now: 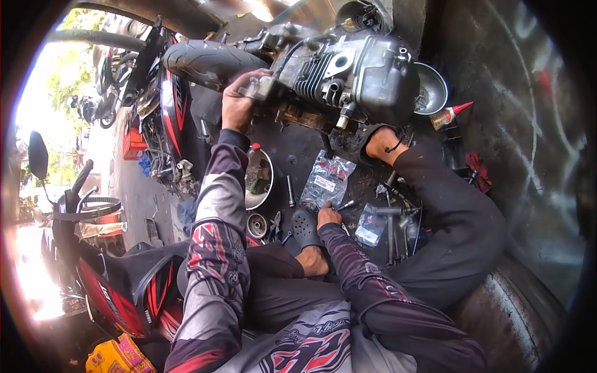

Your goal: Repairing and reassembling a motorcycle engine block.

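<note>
A motorcycle engine (373, 78) with a finned cylinder stands in front of me. My left hand (239, 107) is closed round a metal edge on its left side; the fingertips are partly hidden. Low in the middle, my right hand (329, 215) is closed, fingers curled, at one end of a short metal socket tool (347, 205). Right beyond that hand lies a clear plastic parts bag (333, 173) on the dark floor. A second plastic bag (369, 225) lies to the right of the hand.
A rear tyre (208, 61) adjoins the engine. Several wrenches and T-handles (393, 233) lie by my right leg. Pliers (275, 225), a steel socket (291, 191) and a basin (266, 186) with a bottle (254, 166) lie left of centre. A red-black motorcycle (118, 292) stands at my left.
</note>
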`<action>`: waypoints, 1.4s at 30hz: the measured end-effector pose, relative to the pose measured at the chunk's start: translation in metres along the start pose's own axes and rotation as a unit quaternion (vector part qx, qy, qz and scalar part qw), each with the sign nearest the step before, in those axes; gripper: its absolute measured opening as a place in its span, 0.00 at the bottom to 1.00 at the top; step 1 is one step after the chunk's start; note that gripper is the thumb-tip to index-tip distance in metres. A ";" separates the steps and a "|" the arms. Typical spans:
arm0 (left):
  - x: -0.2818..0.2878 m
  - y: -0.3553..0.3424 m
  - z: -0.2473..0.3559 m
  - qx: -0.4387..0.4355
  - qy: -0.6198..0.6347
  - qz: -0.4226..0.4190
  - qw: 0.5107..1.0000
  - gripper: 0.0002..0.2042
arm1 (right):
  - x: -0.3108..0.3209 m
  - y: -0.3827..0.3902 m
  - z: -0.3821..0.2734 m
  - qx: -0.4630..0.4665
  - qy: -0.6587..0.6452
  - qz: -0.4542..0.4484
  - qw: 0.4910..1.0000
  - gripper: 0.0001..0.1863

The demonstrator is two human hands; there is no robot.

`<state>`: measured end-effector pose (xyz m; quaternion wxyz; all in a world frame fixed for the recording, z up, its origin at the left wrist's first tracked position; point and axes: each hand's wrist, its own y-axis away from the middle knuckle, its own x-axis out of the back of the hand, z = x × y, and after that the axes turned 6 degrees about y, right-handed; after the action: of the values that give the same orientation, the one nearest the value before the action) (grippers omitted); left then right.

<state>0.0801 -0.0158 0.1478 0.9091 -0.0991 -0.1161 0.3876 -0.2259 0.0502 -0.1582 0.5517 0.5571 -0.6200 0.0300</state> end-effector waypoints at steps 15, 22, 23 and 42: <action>0.011 -0.006 -0.004 0.052 0.017 -0.054 0.997 0.15 | 0.055 0.030 0.029 0.033 -0.188 0.068 0.979 0.14; 0.017 -0.002 -0.003 0.066 0.036 -0.025 0.997 0.22 | 0.143 0.089 0.002 0.194 -0.329 0.296 0.876 0.08; 0.019 -0.001 -0.004 0.051 0.034 -0.031 0.998 0.22 | 0.140 0.088 0.008 0.208 -0.336 0.324 0.860 0.07; 0.009 -0.004 -0.004 0.002 -0.011 -0.037 0.999 0.16 | 0.218 0.144 0.025 0.173 -0.387 0.144 0.894 0.14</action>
<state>0.0900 -0.0120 0.1464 0.9217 -0.0884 -0.1291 0.3549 -0.2961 -0.0551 0.0717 0.1531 0.5154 -0.8432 -0.0019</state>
